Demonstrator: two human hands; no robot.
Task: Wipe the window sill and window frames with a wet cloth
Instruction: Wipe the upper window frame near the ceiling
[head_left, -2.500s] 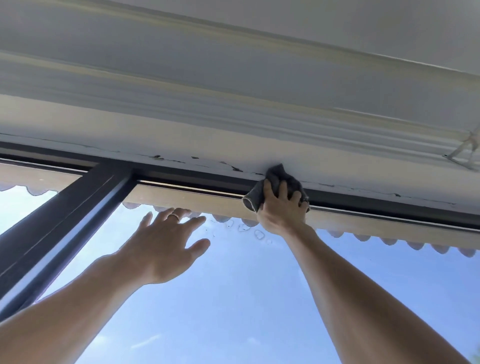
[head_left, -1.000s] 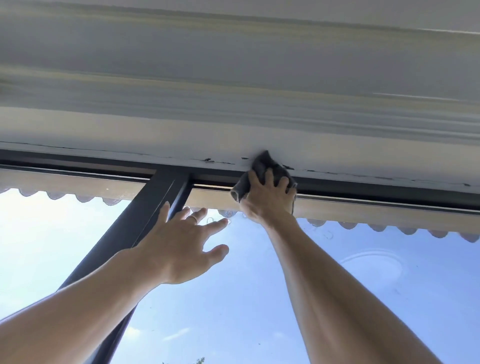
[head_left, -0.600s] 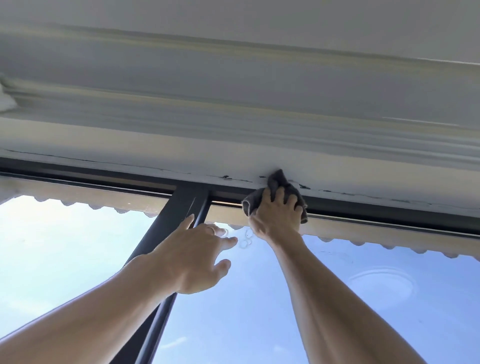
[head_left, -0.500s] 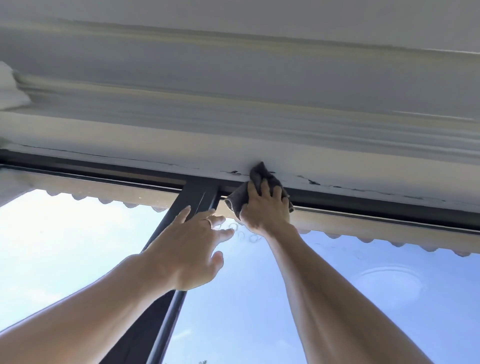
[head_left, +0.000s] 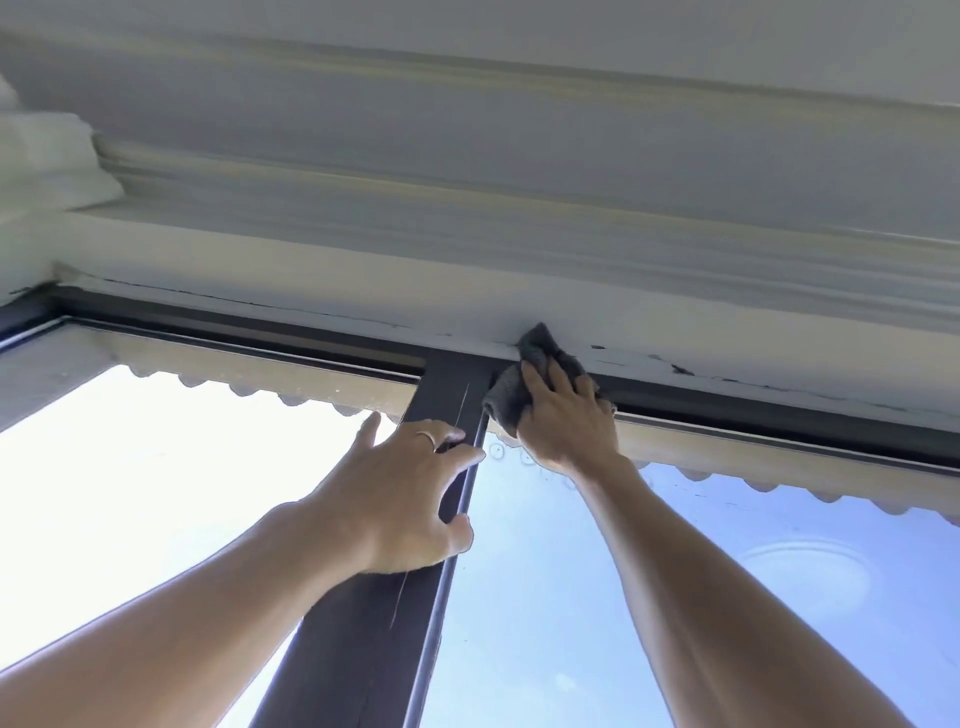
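I look up at the dark top window frame (head_left: 779, 415). My right hand (head_left: 566, 421) presses a dark grey cloth (head_left: 506, 400) flat against the frame, right of where the dark vertical post (head_left: 363, 623) joins it. The cloth's tip reaches the cracked white soffit (head_left: 467, 306) above. My left hand (head_left: 410, 493) lies over the post with fingers spread; whether it touches the post I cannot tell. It wears a ring.
White ceiling moulding (head_left: 467, 208) runs across the top. A scalloped awning edge (head_left: 727, 462) shows through both glass panes (head_left: 779, 597). Water drops sit on the glass just below the cloth. A white curtain bundle (head_left: 41, 161) sits at the upper left.
My right hand has slid the cloth leftward along the top frame until it reaches the vertical post. My left hand has moved from the glass onto the post.
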